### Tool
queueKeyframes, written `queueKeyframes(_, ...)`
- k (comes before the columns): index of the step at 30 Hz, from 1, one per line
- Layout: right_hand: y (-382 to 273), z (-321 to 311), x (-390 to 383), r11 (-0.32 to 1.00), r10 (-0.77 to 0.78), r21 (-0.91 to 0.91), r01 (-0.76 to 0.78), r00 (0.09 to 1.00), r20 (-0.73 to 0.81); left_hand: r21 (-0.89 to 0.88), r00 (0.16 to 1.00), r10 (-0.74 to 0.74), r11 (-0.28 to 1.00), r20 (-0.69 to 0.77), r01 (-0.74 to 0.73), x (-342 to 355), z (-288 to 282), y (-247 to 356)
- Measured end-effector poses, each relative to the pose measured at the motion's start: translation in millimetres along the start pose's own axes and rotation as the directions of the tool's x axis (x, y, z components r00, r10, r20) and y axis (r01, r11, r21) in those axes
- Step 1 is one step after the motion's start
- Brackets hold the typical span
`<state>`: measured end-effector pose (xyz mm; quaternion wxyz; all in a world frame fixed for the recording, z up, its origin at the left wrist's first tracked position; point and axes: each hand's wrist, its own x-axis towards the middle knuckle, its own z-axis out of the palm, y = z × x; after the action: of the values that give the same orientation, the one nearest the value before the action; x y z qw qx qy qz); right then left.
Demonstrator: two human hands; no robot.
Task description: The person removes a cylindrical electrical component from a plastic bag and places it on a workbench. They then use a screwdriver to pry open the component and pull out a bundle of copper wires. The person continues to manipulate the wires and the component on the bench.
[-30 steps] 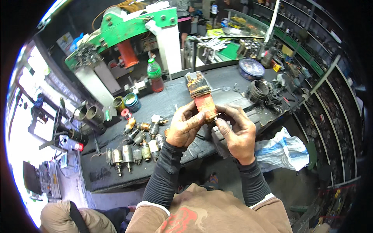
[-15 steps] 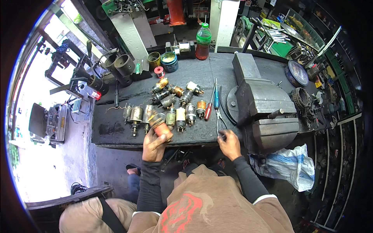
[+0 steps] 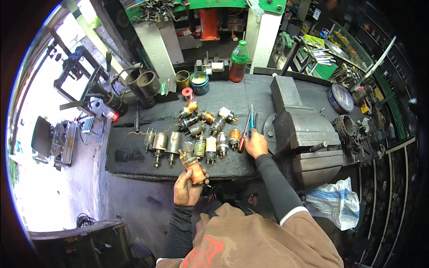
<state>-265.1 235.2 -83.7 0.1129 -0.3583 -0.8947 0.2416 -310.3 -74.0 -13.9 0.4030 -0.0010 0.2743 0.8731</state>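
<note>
My left hand (image 3: 187, 190) is closed round a worn starter solenoid (image 3: 194, 169), a coppery-orange cylinder with a terminal end pointing up and away. It is held just off the front edge of the bench. Several other solenoids (image 3: 210, 147) stand and lie in loose rows beyond it, some silver, some black, some brassy. To their right, my right hand (image 3: 257, 145) rests low over the tools, fingers closed at the lower end of a blue-handled screwdriver (image 3: 252, 121). A red-handled screwdriver (image 3: 241, 143) lies beside it. Whatever lies under the palm is hidden.
A big bench vise (image 3: 308, 125) takes up the right of the dark workbench (image 3: 127, 167). Along the back stand a green-capped bottle (image 3: 239, 60), a blue tub (image 3: 199, 82), a solder spool (image 3: 187, 94) and metal cylinders (image 3: 147, 82). Below the vise lies a white sack (image 3: 335, 205).
My right hand has gone from the pliers' handles up to the blue screwdriver. My left hand has drawn the solenoid nearer. The leg and seated shape at lower left are out of view.
</note>
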Motion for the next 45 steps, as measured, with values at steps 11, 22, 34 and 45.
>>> queueKeyframes(11,0,17,39,0.965,-0.012,-0.262,-0.029,0.988,-0.156,0.11,0.996,0.035,0.993,0.084,-0.045,5,20,7)
queueKeyframes(22,-27,18,40,0.946,0.13,-0.316,-0.076,0.979,0.156,0.123,0.985,0.039,0.991,0.171,-0.061,21,30,14)
queueKeyframes(34,-85,-98,-142,0.89,-0.32,0.337,0.306,0.947,-0.012,0.535,0.989,0.098,0.833,0.106,-0.14,36,17,19)
queueKeyframes(45,-118,-136,-215,0.939,-0.233,0.29,0.184,0.961,0.146,0.56,0.98,0.121,0.806,0.161,-0.191,49,25,1)
